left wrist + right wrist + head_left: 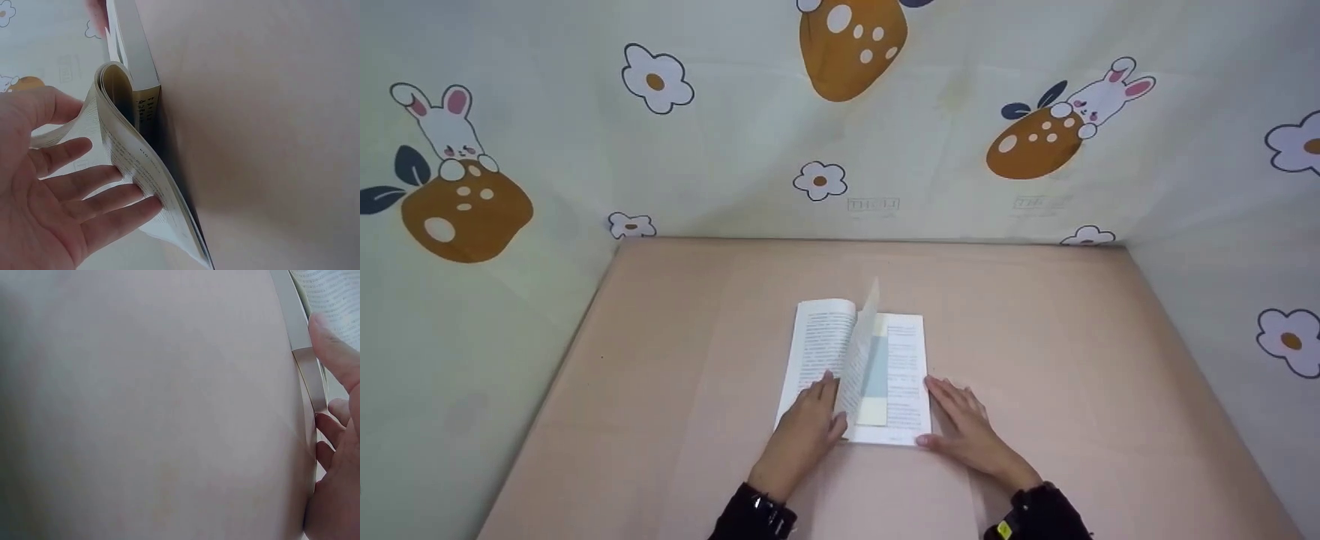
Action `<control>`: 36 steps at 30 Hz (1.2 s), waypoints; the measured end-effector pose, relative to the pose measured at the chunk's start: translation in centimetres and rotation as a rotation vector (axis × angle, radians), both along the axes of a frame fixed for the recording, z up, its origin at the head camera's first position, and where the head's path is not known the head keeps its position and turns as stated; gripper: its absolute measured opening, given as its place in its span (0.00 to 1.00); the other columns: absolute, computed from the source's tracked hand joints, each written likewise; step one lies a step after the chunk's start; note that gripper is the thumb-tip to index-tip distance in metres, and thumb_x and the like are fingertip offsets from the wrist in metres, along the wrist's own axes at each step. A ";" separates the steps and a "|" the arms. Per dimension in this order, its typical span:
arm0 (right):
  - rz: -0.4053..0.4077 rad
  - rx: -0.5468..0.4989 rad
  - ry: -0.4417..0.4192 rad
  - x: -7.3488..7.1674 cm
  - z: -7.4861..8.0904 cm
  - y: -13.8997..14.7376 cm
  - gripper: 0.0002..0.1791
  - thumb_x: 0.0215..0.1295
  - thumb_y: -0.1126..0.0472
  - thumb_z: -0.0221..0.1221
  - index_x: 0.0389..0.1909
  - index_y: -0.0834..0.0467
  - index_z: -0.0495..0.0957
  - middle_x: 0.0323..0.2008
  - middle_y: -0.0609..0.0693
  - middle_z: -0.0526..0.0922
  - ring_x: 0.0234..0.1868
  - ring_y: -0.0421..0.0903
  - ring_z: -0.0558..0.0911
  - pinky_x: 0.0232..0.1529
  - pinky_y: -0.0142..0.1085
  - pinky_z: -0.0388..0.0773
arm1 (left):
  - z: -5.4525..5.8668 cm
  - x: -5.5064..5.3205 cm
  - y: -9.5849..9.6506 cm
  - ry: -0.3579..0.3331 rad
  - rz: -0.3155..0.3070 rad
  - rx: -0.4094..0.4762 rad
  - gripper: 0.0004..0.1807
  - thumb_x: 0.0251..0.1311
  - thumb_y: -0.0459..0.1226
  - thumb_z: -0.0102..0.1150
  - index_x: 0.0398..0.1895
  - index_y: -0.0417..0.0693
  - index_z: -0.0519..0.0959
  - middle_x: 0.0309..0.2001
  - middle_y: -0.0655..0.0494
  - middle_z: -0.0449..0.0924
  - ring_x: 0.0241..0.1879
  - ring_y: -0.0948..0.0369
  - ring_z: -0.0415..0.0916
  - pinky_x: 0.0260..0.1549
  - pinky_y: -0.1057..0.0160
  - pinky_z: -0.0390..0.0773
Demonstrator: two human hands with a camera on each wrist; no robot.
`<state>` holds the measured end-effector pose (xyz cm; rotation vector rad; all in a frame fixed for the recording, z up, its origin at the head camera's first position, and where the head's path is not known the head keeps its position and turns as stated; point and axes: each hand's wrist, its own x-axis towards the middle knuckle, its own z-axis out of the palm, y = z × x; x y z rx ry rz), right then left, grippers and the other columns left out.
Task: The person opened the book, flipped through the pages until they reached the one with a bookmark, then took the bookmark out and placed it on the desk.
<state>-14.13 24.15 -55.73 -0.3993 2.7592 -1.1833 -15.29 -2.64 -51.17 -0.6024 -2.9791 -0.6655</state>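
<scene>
An open book lies on the table in the head view, with a single page standing up near its middle. On the right-hand page, a pale blue and cream strip shows, partly hidden by that raised leaf. My left hand rests on the left pages, fingers straight and spread in the left wrist view, its thumb beside the standing page. At the lower right corner, my right hand holds the book's edge. Its thumb lies over the top while the curled fingers touch the side.
A pinkish-beige tabletop surrounds the book. Pale cloth walls printed with flowers and rabbits enclose it at the back and on both sides. Dark sleeves cover both wrists.
</scene>
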 end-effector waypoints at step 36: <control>-0.005 -0.001 -0.007 -0.1 -0.1 0.1 0.49 0.50 0.44 0.64 0.70 0.59 0.55 0.70 0.60 0.57 0.71 0.64 0.49 0.67 0.60 0.36 | -0.7 0.1 -1.2 -0.072 0.420 0.065 0.24 0.54 0.40 0.62 0.45 0.25 0.77 0.37 0.35 0.81 0.23 0.55 0.75 0.15 0.62 0.71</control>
